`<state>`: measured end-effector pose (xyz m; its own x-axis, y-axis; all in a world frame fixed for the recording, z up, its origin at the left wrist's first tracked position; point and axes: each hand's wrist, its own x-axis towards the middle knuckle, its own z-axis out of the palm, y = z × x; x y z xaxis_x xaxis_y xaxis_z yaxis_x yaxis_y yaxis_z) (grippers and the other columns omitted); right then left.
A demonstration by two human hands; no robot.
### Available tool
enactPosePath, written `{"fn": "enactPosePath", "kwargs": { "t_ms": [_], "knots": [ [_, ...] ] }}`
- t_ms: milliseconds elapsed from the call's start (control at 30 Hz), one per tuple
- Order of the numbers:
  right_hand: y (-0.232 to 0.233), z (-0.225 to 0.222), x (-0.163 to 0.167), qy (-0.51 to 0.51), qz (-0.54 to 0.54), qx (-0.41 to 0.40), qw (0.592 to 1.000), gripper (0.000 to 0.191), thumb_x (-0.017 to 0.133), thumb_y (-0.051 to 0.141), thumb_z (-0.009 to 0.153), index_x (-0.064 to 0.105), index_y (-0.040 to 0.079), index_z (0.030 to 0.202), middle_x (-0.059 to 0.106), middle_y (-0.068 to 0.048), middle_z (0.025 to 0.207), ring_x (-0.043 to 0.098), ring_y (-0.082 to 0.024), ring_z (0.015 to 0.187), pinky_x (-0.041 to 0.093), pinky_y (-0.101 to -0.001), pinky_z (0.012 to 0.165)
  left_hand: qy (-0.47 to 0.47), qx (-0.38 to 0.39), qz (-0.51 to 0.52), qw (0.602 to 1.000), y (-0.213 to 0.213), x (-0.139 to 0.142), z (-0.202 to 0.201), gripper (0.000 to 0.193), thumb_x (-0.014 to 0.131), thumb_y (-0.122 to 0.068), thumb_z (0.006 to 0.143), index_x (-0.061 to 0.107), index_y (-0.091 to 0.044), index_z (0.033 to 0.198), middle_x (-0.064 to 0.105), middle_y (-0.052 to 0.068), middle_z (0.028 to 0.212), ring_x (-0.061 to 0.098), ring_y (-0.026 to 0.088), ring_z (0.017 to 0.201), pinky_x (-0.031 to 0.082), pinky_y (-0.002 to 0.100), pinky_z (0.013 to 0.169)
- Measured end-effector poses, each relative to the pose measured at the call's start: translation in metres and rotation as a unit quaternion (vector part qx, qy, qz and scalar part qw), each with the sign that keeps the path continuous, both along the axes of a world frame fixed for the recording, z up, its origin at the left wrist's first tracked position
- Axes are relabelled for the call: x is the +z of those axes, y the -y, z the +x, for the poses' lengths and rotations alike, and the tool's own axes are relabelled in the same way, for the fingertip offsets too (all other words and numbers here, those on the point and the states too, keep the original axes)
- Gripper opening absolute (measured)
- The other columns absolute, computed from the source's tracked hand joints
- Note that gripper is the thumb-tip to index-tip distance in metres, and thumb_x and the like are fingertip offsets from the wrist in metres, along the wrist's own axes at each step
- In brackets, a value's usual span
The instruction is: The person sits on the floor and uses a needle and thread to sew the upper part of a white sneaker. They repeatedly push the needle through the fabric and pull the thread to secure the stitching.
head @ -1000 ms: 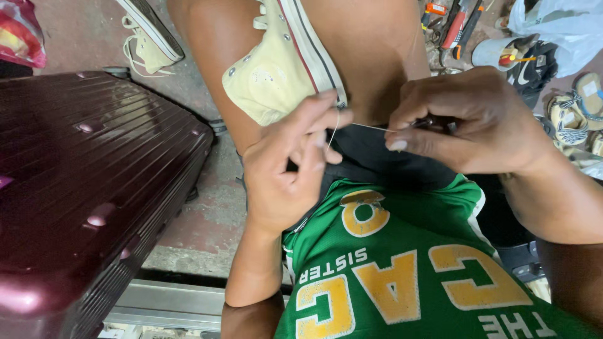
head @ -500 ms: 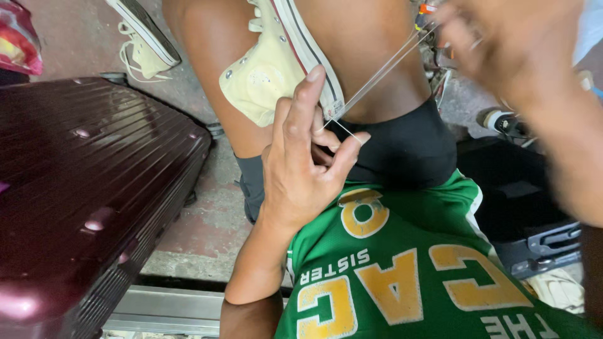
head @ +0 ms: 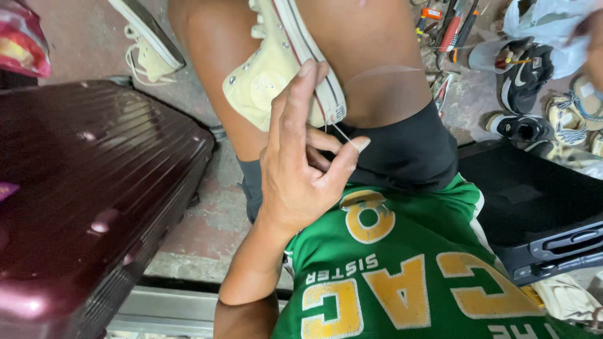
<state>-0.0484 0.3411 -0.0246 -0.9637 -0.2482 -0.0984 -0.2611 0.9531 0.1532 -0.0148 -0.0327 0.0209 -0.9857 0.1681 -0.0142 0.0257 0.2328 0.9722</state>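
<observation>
Left hand point(head: 301, 169) steadies cream sneaker point(head: 276, 69) above concrete floor point(head: 207, 232).

Crinkled red and yellow packet point(head: 22, 44) at top left, beyond the maroon suitcase point(head: 81, 207).

Cream canvas sneaker point(head: 270, 75) with smooth rubber sole — glossy, ribbed maroon hard-plastic suitcase point(head: 81, 201) — rough concrete floor point(head: 207, 226).

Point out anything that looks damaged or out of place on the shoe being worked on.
A thin thread runs out of the sole edge of the cream canvas shoe, beside the left hand. Whether the sole has come loose is hidden. A second cream shoe lies on the floor, laces loose.
</observation>
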Motion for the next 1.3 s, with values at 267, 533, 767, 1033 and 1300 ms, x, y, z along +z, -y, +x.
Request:
{"fn": "enactPosePath", "kwargs": {
  "t_ms": [267,533,767,1033,1300],
  "knots": [
    [0.138,0.012,0.024,0.033,-0.273,0.218,0.937,0.025,0.066,0.007,0.096,0.057,0.006,0.119,0.078,-0.011,0.106,0.070,-0.027,0.071,0.052,-0.0400,0.058,0.025,0.015,0.015,0.999,-0.004,0.002,0.005,0.087,0.080,0.001,0.093,0.026,-0.005,0.160,0.047,0.016,0.160,0.076,0.008,0.078,0.060,0.017,0.066],
    [0.158,-0.007,0.054,0.255,-0.683,0.011,0.684,0.040,0.058,0.021,0.107,0.049,0.004,0.142,0.063,-0.003,0.095,0.058,-0.012,0.070,0.048,-0.0248,0.065,-0.031,0.284,-0.100,0.953,0.027,0.003,0.012,0.020,0.063,0.005,0.101,0.066,0.000,0.121,0.058,0.008,0.108,0.062,0.011,0.078,0.051,0.019,0.066],
    [0.183,-0.015,0.040,0.127,-0.481,0.077,0.864,0.072,0.093,0.025,0.079,0.060,0.009,0.140,0.060,-0.008,0.089,0.052,-0.009,0.063,0.047,-0.0267,0.062,-0.021,0.121,-0.155,0.980,0.023,-0.019,-0.017,0.016,0.078,0.001,0.086,0.071,0.000,0.100,0.063,0.007,0.094,0.062,0.013,0.070,0.051,0.026,0.065],
    [0.134,-0.005,0.019,0.125,-0.543,-0.025,0.830,0.063,0.088,0.002,0.084,0.066,0.010,0.143,0.073,-0.008,0.136,0.053,-0.007,0.068,0.047,-0.0204,0.064,-0.062,-0.043,-0.136,0.988,-0.006,-0.005,-0.046,0.027,0.078,-0.013,0.092,0.071,-0.001,0.115,0.070,0.014,0.114,0.070,0.023,0.072,0.055,0.034,0.068],
    [0.127,-0.013,0.011,0.149,-0.540,-0.049,0.827,0.064,0.086,-0.004,0.075,0.068,0.009,0.135,0.072,-0.002,0.120,0.048,-0.004,0.064,0.042,-0.0204,0.060,-0.057,-0.158,-0.182,0.969,-0.004,-0.016,-0.065,0.019,0.065,-0.012,0.098,0.069,-0.004,0.115,0.068,0.022,0.113,0.066,0.045,0.102,0.052,0.051,0.091]
  ]
}}
